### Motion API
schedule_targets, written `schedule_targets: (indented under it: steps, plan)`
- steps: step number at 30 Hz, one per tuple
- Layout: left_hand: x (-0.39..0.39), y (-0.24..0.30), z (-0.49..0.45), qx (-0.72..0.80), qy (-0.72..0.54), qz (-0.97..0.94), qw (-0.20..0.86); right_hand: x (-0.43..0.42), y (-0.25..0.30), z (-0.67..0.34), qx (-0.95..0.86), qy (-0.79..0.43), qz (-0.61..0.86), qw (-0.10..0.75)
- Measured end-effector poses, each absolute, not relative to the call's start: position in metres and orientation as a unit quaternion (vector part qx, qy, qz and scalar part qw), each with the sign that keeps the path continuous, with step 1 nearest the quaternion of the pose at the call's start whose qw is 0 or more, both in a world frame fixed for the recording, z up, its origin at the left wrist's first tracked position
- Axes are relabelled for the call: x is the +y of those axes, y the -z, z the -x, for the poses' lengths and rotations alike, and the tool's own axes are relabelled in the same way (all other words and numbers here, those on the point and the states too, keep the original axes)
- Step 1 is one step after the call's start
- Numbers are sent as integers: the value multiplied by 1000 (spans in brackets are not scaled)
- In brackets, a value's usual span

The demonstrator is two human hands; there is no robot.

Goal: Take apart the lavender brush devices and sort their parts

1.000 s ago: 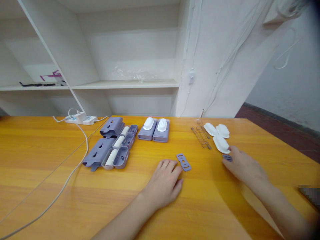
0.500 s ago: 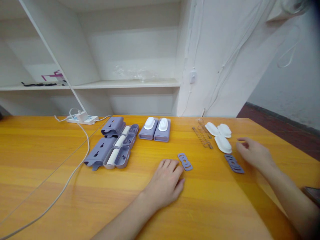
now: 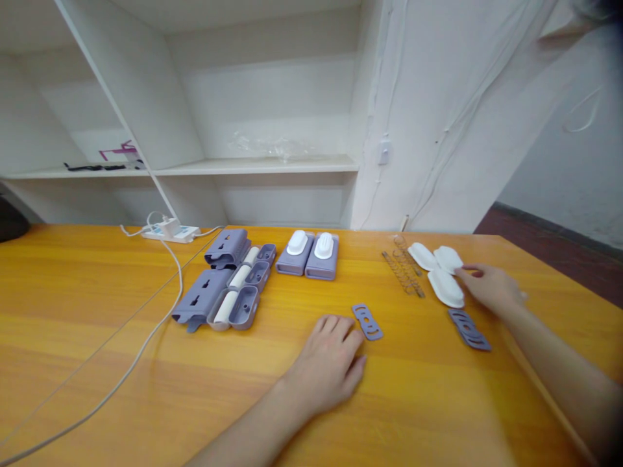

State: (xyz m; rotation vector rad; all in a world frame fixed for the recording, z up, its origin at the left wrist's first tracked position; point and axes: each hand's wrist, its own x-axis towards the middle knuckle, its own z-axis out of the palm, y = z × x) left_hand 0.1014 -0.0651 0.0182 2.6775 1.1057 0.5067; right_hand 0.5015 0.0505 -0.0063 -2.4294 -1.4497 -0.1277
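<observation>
My left hand lies palm down on the table with its fingers stretched out, holding nothing. Just past its fingertips is a flat purple slotted plate. At the right, my right hand has thumb and forefinger pinched at the edge of a white oval cover, which still rests on the table. Two more white covers sit beside it, one at the left and one nearer. A second purple slotted plate lies below the right hand.
Thin metal springs lie left of the covers. Two purple boxes bear white oval tops. Farther left are purple housings, white rollers and purple trays. A power strip and a cable occupy the left side.
My right hand has moved up and left to the edge of the far right white cover. My left hand stays in place on the table. The view has shifted slightly.
</observation>
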Motion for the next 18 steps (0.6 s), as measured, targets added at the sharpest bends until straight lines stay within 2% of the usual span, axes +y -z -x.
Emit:
schedule_targets:
  steps: [6,8,10,12,15,18]
  plan:
    - [-66,-19,-100,375,-167,-908,88,53,-2,-497,-437,-8,882,175]
    - [-66,-18,-99,374,-167,-908,87,47,-10,-484,-413,32,887,203]
    - [-66,-18,-99,374,-169,-908,87,33,-18,-457,-423,120,865,239]
    - [-66,-18,-100,376,-171,-906,88,12,-24,-418,-528,170,792,253]
    - [-66,-16,-101,384,-176,-902,89,-24,-25,-347,-710,94,667,207]
    - [-66,-13,-101,403,-184,-893,82,-46,-22,-291,-752,38,644,138]
